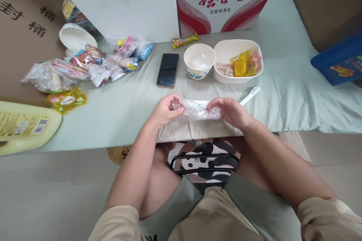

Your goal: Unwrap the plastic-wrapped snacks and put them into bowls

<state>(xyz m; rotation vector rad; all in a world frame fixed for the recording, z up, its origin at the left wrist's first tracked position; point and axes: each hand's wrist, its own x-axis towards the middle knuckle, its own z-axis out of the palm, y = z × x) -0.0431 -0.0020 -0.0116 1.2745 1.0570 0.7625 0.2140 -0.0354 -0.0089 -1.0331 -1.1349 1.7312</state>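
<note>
Both hands grip a clear crinkled plastic wrapper (pixel 197 109) just above the front edge of the pale green cloth (pixel 118 101). My left hand (pixel 164 110) pinches its left end with closed fingers. My right hand (pixel 229 110) closes on its right end. Behind the hands stand a round white bowl (pixel 199 61) with clear plastic in it and an oval white dish (pixel 237 61) with yellow and pink snack packets. A white pen-like tool (pixel 250 95) lies just right of my right hand.
A black phone (pixel 168 69) lies left of the bowl. A pile of wrapped snacks (pixel 85 66), a white lid (pixel 74 36) and a yellow packet (pixel 66 99) lie at left. Boxes stand behind; a yellow jug (pixel 22 126) at far left, a blue bin (pixel 341 62) at right.
</note>
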